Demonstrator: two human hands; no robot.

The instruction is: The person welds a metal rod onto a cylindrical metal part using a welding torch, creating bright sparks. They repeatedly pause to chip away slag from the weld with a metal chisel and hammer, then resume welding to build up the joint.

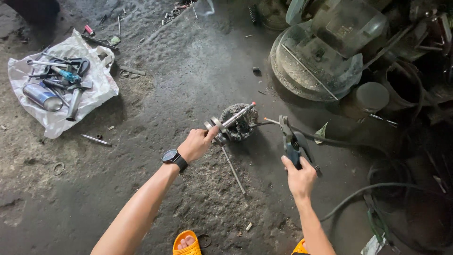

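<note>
My left hand (198, 142), with a black watch on its wrist, grips the flanged end of a metal shaft (232, 118) that rests on a dirty round block (241, 123) on the concrete floor. A thin steel rod (233, 170) lies on the floor just below that hand. My right hand (299, 174) holds a dark clamp-like electrode holder (290, 140) whose jaws carry a thin stick (271, 121) pointing left toward the block. A black cable (339, 140) runs off from the holder to the right.
A white plastic bag (96, 92) at the left bears several tools and a spray can (41, 97). Large greasy machine parts (325, 56) fill the upper right. Cables (377, 189) loop at the lower right. My feet in orange sandals (186, 243) show at the bottom.
</note>
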